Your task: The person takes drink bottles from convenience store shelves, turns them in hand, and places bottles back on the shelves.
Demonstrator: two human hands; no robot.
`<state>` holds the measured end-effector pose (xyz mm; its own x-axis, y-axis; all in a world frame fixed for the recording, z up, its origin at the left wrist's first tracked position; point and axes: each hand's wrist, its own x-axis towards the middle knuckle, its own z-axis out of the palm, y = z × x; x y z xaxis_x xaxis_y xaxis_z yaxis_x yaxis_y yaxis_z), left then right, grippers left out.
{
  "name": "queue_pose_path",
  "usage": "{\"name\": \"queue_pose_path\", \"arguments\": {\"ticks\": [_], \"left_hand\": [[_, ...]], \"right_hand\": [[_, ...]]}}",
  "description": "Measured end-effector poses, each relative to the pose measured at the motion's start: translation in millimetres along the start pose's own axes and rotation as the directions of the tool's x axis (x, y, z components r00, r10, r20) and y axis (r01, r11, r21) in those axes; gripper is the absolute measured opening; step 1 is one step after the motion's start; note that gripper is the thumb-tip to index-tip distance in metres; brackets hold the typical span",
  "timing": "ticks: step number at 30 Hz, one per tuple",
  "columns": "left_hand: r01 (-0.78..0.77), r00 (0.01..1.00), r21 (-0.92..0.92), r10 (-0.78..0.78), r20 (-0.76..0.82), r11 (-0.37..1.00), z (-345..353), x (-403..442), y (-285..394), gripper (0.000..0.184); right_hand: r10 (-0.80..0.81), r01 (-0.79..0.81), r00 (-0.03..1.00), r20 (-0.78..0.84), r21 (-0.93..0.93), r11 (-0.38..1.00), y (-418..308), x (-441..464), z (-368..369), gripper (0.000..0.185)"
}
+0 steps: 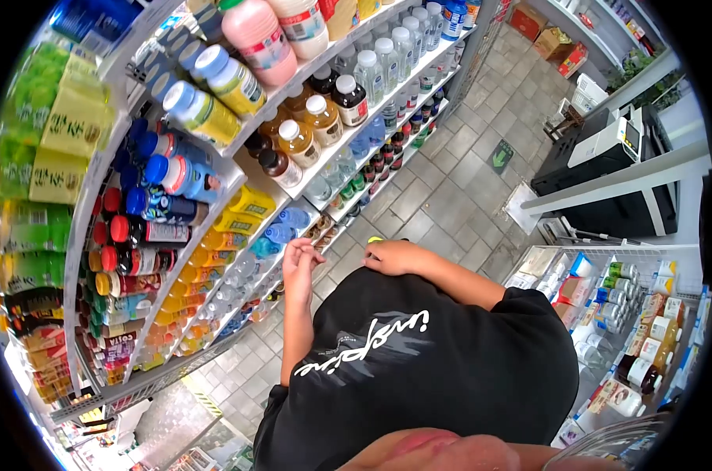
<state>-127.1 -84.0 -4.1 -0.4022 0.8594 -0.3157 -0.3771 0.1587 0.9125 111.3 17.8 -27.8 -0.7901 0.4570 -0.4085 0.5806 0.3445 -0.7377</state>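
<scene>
Beside the lower shelves, my left hand is raised with its fingers loosely bent and apart, holding nothing visible. My right hand is in front of my black T-shirt, its fingers curled together at the shirt's upper edge. What those fingers hold, if anything, is hidden. A small yellow-green patch shows just beyond them, too little to identify. Nearest my left hand are blue-tinted bottles on a low shelf. Amber bottles with white caps stand on a shelf above.
Packed drink shelves curve along the left. A tiled floor with a green arrow sign runs ahead. At the right are a black-and-white machine and a rack of drinks and cartons. Cardboard boxes stand at the back.
</scene>
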Motion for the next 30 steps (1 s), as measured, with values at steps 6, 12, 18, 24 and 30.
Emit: {"name": "queue_pose_path", "arguments": {"ticks": [6,12,18,24,30], "left_hand": [[0.103,0.995,-0.088,-0.101,0.020,0.991,-34.5,-29.4,-24.8,0.015],[0.283,0.959,-0.066,-0.281,0.035,0.957,-38.5,-42.2,-58.0,0.014],[0.346,0.917,-0.005,-0.337,0.211,0.938,-23.3,-51.7,-60.5,0.012],[0.323,0.919,0.082,-0.333,0.211,0.943,-33.3,-63.5,-74.2,0.016],[0.413,0.895,0.141,-0.430,0.116,0.900,-13.0,-61.8,-89.1,0.017]], "right_hand": [[0.062,-0.061,0.997,0.046,-0.011,0.998,-12.4,-25.7,34.0,0.045],[0.013,0.010,0.988,-0.152,0.149,0.989,-13.0,-84.0,60.9,0.032],[0.102,-0.075,0.985,-0.140,0.189,0.979,-23.2,-107.5,68.4,0.031],[-0.023,0.039,0.996,-0.091,0.180,0.983,-0.5,-104.2,78.5,0.035],[-0.020,0.025,0.999,-0.033,0.152,0.988,38.1,-107.2,57.1,0.038]]}}
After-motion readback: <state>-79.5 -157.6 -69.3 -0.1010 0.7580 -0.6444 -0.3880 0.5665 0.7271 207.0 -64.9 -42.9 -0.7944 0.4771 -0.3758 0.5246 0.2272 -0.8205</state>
